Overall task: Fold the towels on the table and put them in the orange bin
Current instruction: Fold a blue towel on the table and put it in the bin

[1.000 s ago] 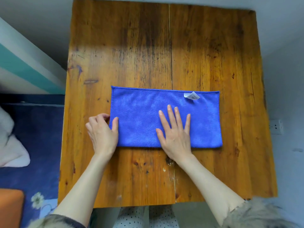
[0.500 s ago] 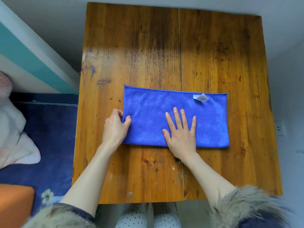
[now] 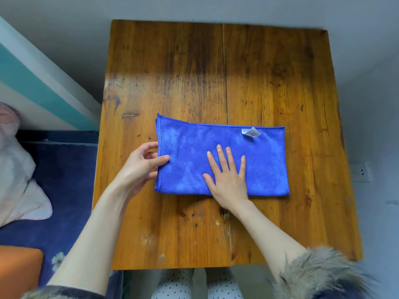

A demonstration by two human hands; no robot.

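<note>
Head view: blue towel (image 3: 220, 156), folded into a long rectangle, lies flat mid-way across the wooden table (image 3: 269, 83), white tag (image 3: 251, 132) at its far right corner. Right hand (image 3: 227, 178) is flat on the towel's near middle, fingers straight and spread. Left hand (image 3: 142, 165) pinches the towel's left edge, thumb on top. Orange bin (image 3: 19, 268) sits on the floor, lower left, well apart.
</note>
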